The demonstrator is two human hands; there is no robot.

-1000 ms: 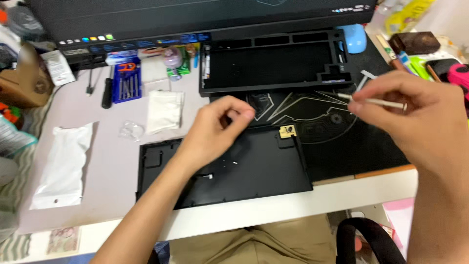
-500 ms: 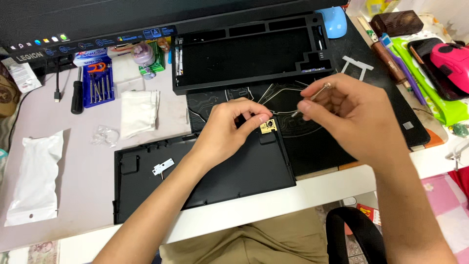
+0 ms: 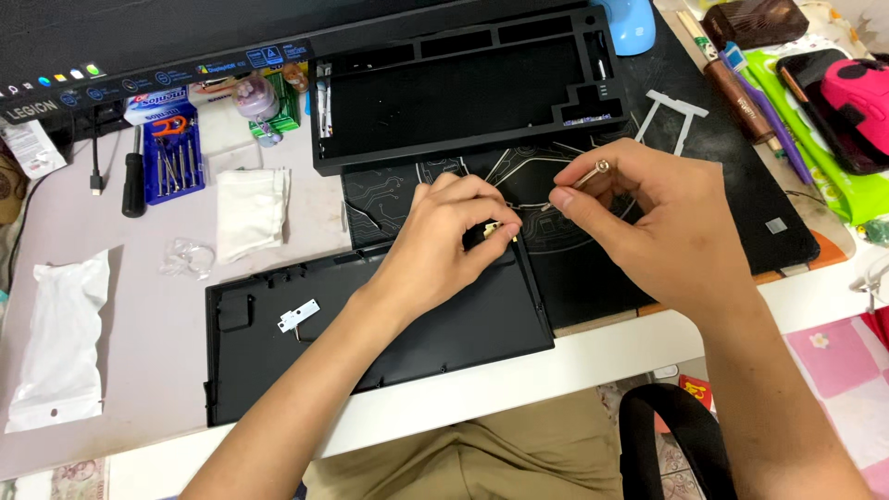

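My left hand (image 3: pixel 443 241) pinches a small gold and black part (image 3: pixel 498 231) at the upper right corner of a flat black keyboard plate (image 3: pixel 306 333) near the desk's front edge. My right hand (image 3: pixel 662 218) holds a thin metal screwdriver (image 3: pixel 582 181), its tip pointing down-left at that small part. Both hands meet over a black desk mat (image 3: pixel 593 268) with pale line patterns. A small white piece (image 3: pixel 298 317) lies on the plate's left half.
A black keyboard case (image 3: pixel 463 88) lies behind the hands, below a monitor's lower edge (image 3: pixel 139 56). At left are a blue screwdriver set (image 3: pixel 173 153), a black-handled screwdriver (image 3: pixel 134 176), white pouches (image 3: pixel 250 208) and a white bag (image 3: pixel 60 343). Pens, a pink mouse (image 3: pixel 852 106) and a green mat are at right.
The view has shifted so everything sits lower left in frame. My right hand has brought the screwdriver closer, down-left to the small part that my left hand keeps pinched.
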